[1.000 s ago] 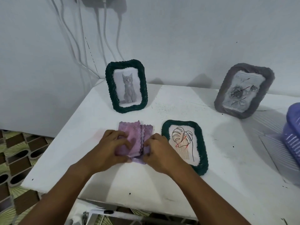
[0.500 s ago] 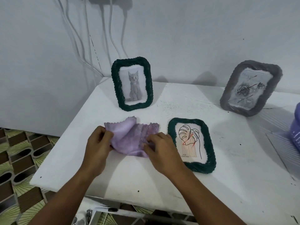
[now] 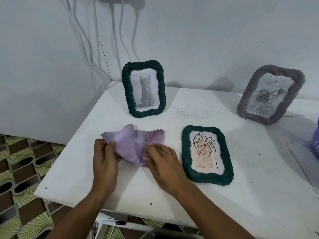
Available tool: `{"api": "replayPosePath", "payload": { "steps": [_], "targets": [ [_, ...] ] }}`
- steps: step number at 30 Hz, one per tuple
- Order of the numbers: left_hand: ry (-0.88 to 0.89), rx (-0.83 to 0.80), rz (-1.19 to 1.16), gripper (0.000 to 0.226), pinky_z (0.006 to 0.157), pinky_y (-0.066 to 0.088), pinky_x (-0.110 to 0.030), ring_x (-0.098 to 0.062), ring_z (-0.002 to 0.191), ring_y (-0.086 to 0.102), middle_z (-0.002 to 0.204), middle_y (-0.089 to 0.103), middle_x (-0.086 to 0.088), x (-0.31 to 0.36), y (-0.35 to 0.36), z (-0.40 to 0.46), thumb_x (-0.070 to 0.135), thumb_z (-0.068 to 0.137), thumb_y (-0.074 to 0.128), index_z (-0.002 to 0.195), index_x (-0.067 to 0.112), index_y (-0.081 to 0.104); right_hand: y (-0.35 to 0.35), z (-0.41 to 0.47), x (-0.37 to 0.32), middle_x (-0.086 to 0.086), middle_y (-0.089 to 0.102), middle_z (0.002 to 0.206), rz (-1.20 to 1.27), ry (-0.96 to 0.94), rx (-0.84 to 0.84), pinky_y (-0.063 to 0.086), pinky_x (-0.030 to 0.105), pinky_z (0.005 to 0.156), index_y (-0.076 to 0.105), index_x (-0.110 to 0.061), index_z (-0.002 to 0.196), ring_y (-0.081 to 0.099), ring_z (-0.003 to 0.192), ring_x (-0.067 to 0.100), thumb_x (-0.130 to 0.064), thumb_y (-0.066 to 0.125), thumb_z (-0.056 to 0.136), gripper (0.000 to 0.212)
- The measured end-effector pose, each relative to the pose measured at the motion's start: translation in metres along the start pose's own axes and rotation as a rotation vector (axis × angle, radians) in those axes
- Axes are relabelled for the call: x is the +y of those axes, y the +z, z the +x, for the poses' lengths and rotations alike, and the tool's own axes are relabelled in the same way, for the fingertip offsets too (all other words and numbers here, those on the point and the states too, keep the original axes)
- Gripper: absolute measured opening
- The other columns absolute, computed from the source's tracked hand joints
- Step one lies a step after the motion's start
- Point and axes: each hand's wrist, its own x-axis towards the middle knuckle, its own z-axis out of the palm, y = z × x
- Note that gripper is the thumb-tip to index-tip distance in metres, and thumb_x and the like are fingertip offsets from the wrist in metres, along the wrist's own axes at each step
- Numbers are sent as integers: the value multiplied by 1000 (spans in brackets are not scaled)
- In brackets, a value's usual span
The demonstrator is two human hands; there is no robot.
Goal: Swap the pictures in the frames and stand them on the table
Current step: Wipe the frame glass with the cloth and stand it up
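So the purple cloth (image 3: 136, 145) that was bunched between both hands a sec ago is now spread wider on the desk (image 3: 241, 187), left hand (image 3: 105, 163) pinching its corner, right hand (image 3: 164, 163) probably fingers clamped on the other edge, while the leaf frame (image 3: 207, 155) lies flat beside it, not yet stood up.

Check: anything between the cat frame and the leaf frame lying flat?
Head view: only bare white table between the cat frame and the leaf frame; the purple cloth sits to the side.
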Motion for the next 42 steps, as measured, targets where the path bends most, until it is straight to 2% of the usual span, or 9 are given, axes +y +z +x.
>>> {"api": "replayPosePath", "payload": {
  "steps": [5, 10, 13, 18, 23, 27, 30, 36, 42],
  "targets": [
    [42, -36, 93, 19, 77, 47, -60, -26, 84, 50, 88, 49, -9, -3, 1, -3, 34, 88, 43, 89, 15, 45, -1, 12, -8, -5, 65, 99, 153, 22, 110, 41, 32, 84, 55, -20, 99, 56, 92, 13, -22, 42, 99, 12],
    [66, -29, 40, 13, 81, 51, -56, -12, 80, 54, 75, 54, 12, -1, 3, -3, 20, 96, 43, 86, 12, 44, 15, 7, 0, 5, 65, 115, -104, -78, -28, 34, 31, 95, 64, -17, 105, 55, 114, 24, -27, 44, 92, 26],
    [107, -48, 62, 27, 80, 50, -56, -13, 80, 53, 77, 53, 11, -2, 0, -3, 37, 87, 48, 87, 10, 44, 12, 5, 3, 7, 60, 127, -163, -114, -88, 35, 34, 103, 63, -18, 115, 48, 126, 27, -29, 43, 91, 33],
    [200, -120, 87, 27, 69, 49, -37, -8, 73, 54, 75, 56, 11, -4, 0, -3, 46, 80, 48, 84, 19, 45, 5, -1, -2, 6, 60, 116, -161, -105, -105, 43, 37, 97, 65, -16, 113, 49, 115, 26, -31, 38, 87, 40],
    [461, -338, 320, 14, 57, 41, -10, -1, 65, 53, 75, 57, 18, 2, 8, -3, 29, 90, 46, 88, 42, 50, -8, 1, 10, 8, 64, 110, -33, -246, -227, 41, 35, 100, 68, -13, 111, 54, 111, 24, -26, 42, 88, 38],
    [520, -592, 510, 38, 68, 45, -12, 2, 78, 57, 101, 61, 21, 3, 16, -3, 24, 84, 43, 120, 29, 52, -35, -2, 11, -10, 70, 93, 495, 234, -75, 49, 20, 84, 72, -18, 94, 64, 90, 4, -7, 50, 86, 26],
    [586, -707, 654, 37, 81, 42, -9, 1, 104, 56, 130, 52, 18, -3, 18, -1, 27, 85, 43, 121, 25, 52, -37, -1, 14, -14, 71, 85, 616, 531, 11, 53, 24, 81, 72, -24, 88, 65, 84, 0, -13, 52, 88, 23],
    [700, -704, 804, 17, 98, 33, -9, -12, 128, 44, 124, 59, 0, -13, 15, 2, 30, 83, 50, 88, 14, 54, -24, 10, 13, -4, 72, 88, 745, 712, 78, 56, 42, 82, 66, -25, 95, 68, 83, 13, -46, 60, 82, 25],
    [722, -671, 865, 34, 100, 35, -17, -18, 118, 47, 119, 59, -6, -17, 8, 0, 33, 81, 57, 99, 5, 61, -30, 32, 5, 3, 66, 96, 887, 771, 95, 57, 32, 70, 49, -27, 103, 68, 85, 19, -11, 64, 83, 30]
  ]
}}
